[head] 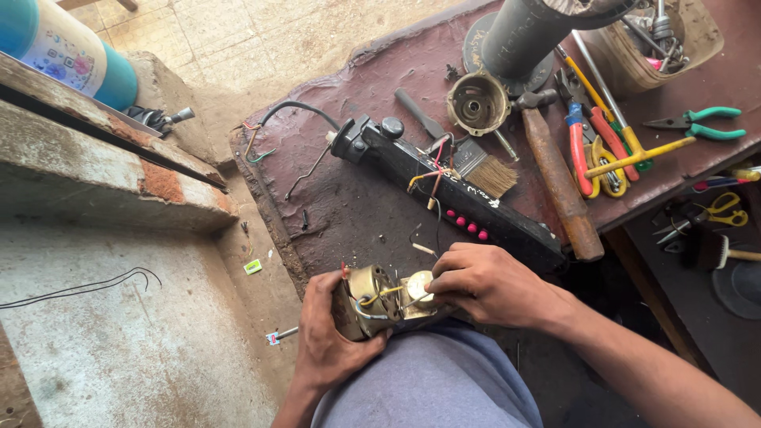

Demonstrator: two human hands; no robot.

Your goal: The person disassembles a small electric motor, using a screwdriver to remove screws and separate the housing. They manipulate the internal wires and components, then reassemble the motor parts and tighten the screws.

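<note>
Left hand (333,337) is clamped around a small brass-coloured motor (372,305), held over the person's lap at the near edge of the worktop (349,198). Right hand (487,284) pinches closed on the motor's front end. Beyond the motor lie a black bar (476,208), a brush (483,169) and a hammer (559,178).

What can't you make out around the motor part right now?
Head view only:
- Small motor: its near side is hidden by the left hand.
- Right hand: its fingertips cover the contact point on the part.
- Tool basket: cut off by the top edge.
- Loose bits on the workbench: too small to identify.
</note>
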